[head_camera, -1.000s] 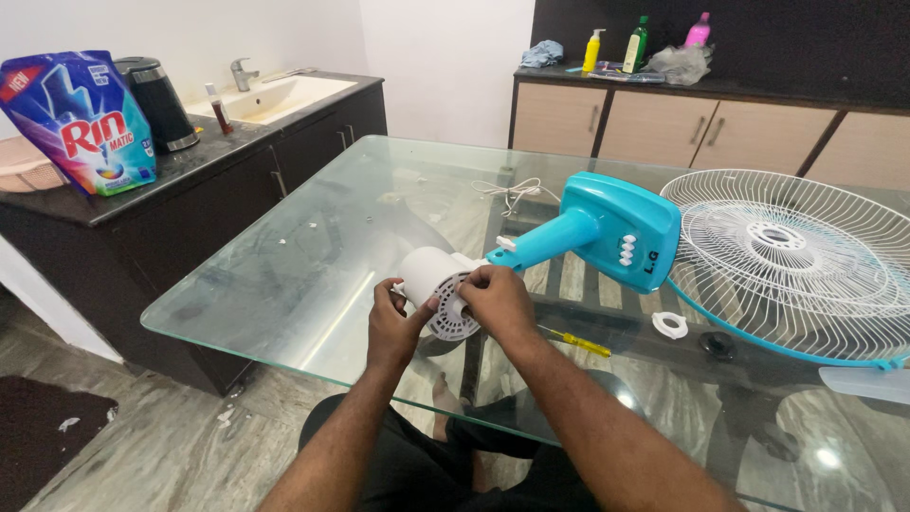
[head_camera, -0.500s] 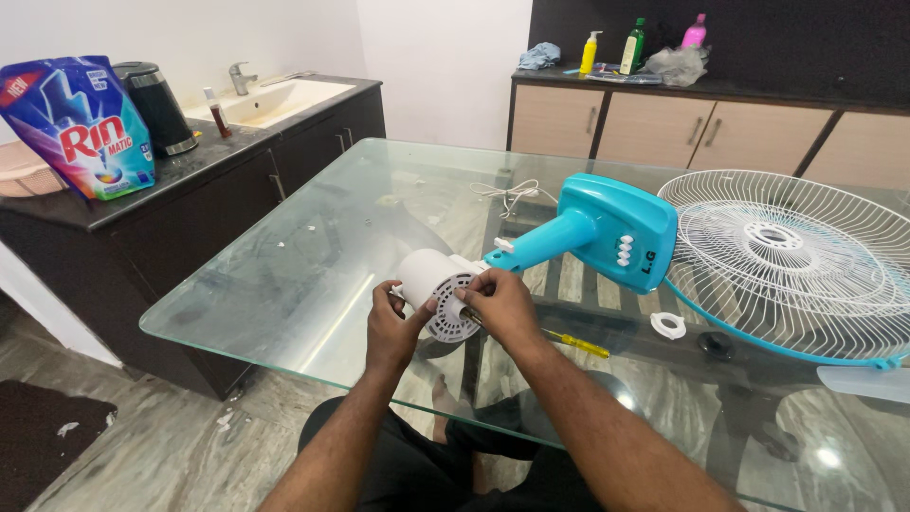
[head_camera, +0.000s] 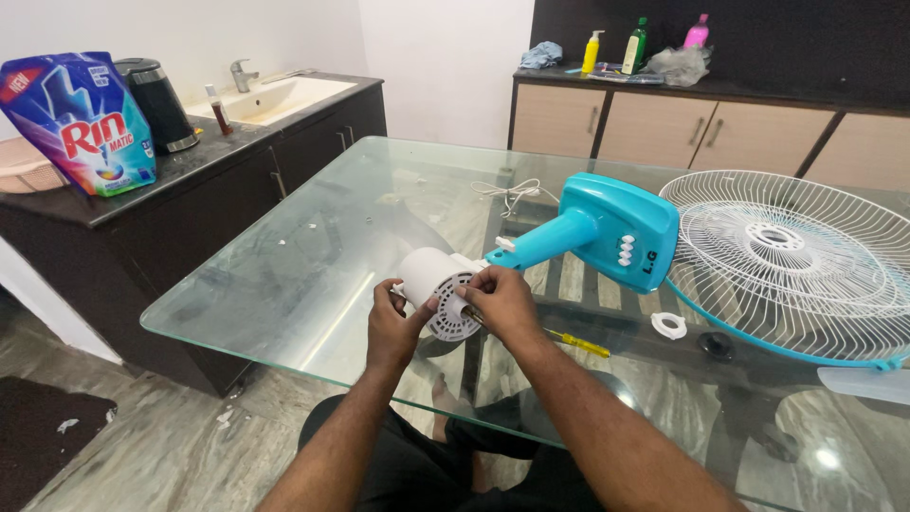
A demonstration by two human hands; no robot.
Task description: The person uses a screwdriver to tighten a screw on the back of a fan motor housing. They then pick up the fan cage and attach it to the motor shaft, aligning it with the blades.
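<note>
A white fan motor housing [head_camera: 434, 276] lies on its side on the glass table [head_camera: 313, 256], joined to a turquoise neck and base [head_camera: 607, 232]. My left hand [head_camera: 396, 322] grips the housing's near left side. My right hand [head_camera: 500, 301] presses on the vented front face, with a thin tool under its fingers. A yellow-handled screwdriver [head_camera: 576, 342] lies just right of my right wrist.
A white wire fan guard [head_camera: 796, 261] rests at the right, with a white ring nut [head_camera: 670, 325] and a black cap [head_camera: 718, 345] before it. A white cord [head_camera: 512, 193] lies farther back. A detergent pouch [head_camera: 81, 123], kettle [head_camera: 156, 102] and sink [head_camera: 270, 98] stand on the left counter.
My right hand's fingers have shifted slightly on the front face of the housing. Everything else stays where it was.
</note>
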